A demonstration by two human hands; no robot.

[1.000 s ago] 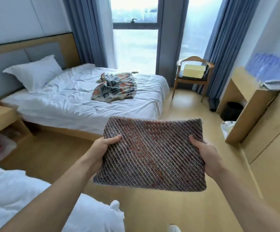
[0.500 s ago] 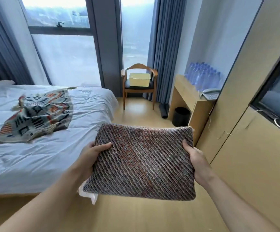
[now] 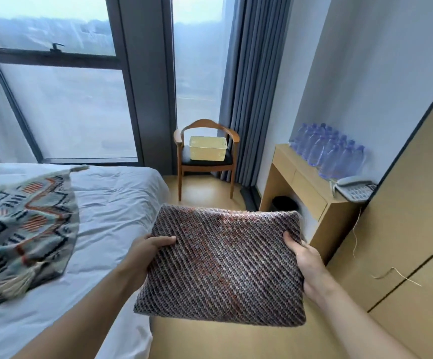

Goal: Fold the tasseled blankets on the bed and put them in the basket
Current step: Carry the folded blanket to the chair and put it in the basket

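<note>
The left hand (image 3: 149, 251) is gripping the left edge of the folded blanket (image 3: 223, 265), thumb lying on top and the other fingers hidden beneath, while the right hand (image 3: 304, 263) is clamping the right edge the same way, so the pad is hanging level in the air between them, above the floor just off the corner of the bed (image 3: 122, 203). The knit is looking thick and soft; it is probably light for its bulk but floppy, and a one-handed hold would likely be letting the layers slide open (the tassels are not showing, presumably tucked inside). Holding both side edges, pinching through all the layers, seems the safest way of keeping the fold. The basket (image 3: 207, 149) is sitting on the chair (image 3: 206, 161) by the window, well apart from the hands, and appears empty, though its inside is hard to make out. A second blanket (image 3: 23, 216), patterned and unfolded, is lying on the bed.
</note>
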